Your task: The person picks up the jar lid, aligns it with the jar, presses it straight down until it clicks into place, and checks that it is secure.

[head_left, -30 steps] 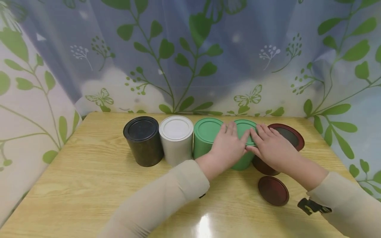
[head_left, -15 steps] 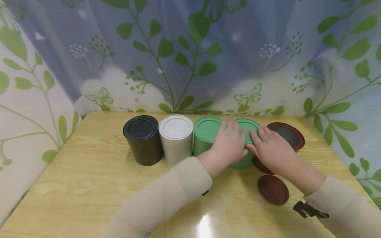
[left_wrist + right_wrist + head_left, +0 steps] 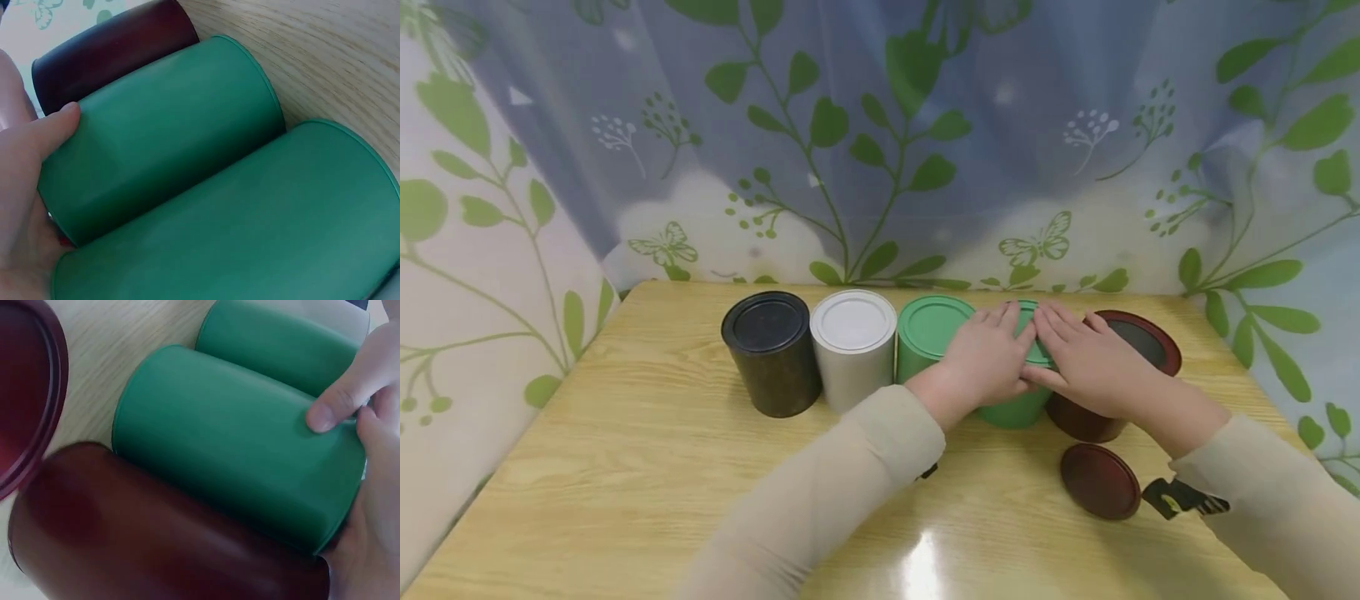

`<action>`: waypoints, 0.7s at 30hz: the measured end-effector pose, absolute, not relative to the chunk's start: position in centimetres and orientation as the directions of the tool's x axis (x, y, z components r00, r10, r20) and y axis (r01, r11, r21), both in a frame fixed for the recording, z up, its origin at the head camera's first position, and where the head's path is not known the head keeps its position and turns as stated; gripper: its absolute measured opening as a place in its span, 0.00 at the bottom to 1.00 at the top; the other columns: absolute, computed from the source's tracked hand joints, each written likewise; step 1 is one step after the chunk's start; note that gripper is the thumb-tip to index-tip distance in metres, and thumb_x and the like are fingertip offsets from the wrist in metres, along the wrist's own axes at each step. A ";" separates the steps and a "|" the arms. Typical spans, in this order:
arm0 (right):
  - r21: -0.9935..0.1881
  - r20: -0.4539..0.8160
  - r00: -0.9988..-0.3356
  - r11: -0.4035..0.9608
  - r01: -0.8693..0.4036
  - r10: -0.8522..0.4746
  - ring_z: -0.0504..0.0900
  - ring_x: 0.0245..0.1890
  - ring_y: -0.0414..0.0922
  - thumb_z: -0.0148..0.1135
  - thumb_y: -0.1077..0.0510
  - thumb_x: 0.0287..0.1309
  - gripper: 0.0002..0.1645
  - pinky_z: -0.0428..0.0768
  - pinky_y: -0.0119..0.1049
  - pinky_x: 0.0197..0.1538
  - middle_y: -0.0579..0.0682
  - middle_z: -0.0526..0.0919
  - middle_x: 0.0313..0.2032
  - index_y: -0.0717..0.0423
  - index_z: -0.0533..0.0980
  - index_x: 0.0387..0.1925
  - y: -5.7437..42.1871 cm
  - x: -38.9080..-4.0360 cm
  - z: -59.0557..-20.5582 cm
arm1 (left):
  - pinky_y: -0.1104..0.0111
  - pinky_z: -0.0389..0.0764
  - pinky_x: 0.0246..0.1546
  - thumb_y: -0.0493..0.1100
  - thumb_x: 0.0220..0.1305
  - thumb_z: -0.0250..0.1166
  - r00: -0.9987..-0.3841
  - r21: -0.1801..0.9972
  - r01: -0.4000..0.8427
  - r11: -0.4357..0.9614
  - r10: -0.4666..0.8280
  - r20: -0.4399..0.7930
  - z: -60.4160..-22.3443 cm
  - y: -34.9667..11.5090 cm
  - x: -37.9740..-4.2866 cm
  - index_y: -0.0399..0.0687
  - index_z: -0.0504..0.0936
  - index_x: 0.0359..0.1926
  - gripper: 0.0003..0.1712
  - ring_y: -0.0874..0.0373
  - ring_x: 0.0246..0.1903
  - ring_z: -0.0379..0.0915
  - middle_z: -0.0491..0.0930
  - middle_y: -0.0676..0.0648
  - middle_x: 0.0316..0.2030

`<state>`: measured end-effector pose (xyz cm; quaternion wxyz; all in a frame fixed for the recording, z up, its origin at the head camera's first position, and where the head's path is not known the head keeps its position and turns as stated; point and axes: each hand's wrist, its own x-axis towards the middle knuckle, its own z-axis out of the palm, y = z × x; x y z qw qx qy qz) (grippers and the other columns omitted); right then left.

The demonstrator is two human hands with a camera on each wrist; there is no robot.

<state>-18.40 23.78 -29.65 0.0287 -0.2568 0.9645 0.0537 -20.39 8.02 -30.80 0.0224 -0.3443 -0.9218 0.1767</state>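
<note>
Both hands lie over the lid of the right-hand green canister [image 3: 1015, 410]. My left hand [image 3: 988, 354] presses with straight fingers on the lid's left part, its thumb [image 3: 62, 122] against the canister's side. On the right part of that lid rests my right hand [image 3: 1086, 362], fingers straight, with its thumb [image 3: 325, 415] at the upper side wall. The hands cover most of this lid. Close on its right stands a dark red canister [image 3: 1086, 419] with a dark, open-looking top, partly behind the right hand. A round dark red lid [image 3: 1101, 482] lies in front of it.
A second green canister [image 3: 934, 325], a white canister [image 3: 853, 371] and a black canister [image 3: 777, 371] stand in a row to the left, lids on. The wooden table [image 3: 625, 467] ends at a leaf-patterned curtain [image 3: 820, 167] behind the row.
Half a second ago the fingers were more bent over the green lid; now both hands lie flatter on it. The head view has shifted slightly, and the canisters keep their places.
</note>
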 end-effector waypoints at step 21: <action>0.190 -0.035 -0.874 0.856 -0.481 -0.484 0.52 0.66 0.65 0.42 0.43 0.69 0.39 0.52 0.60 0.64 0.72 0.56 0.64 0.71 0.57 0.66 23.7 -16.5 -30.0 | 0.60 0.50 0.67 0.66 0.69 0.38 -0.755 -0.435 0.573 0.694 0.654 0.049 -31.7 7.8 -18.9 0.49 0.52 0.72 0.39 0.51 0.67 0.52 0.50 0.44 0.71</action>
